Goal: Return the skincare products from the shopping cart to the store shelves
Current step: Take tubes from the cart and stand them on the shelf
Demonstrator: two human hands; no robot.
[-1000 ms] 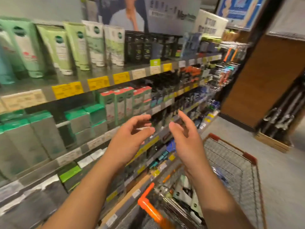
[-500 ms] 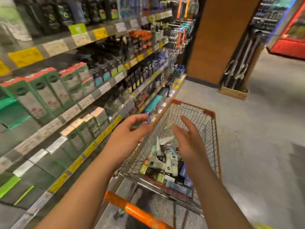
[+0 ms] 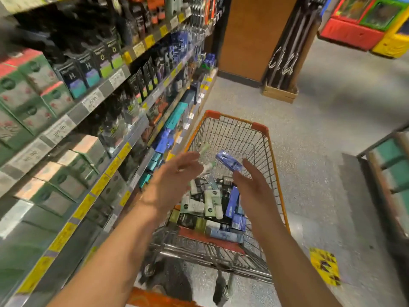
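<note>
Fingers of left hand and right hand spread, empty, over wire-mesh cart; glossy tubes, boxes piled inside.

Both hands hover open-fingered above the product-filled shopping cart.

A speckled grey stone floor fills the right half of the frame, with a yellow-and-black floor sticker at lower right. A brown wood-panelled pillar stands at top centre. Red, green and yellow display bins fill the upper right corner.
</note>
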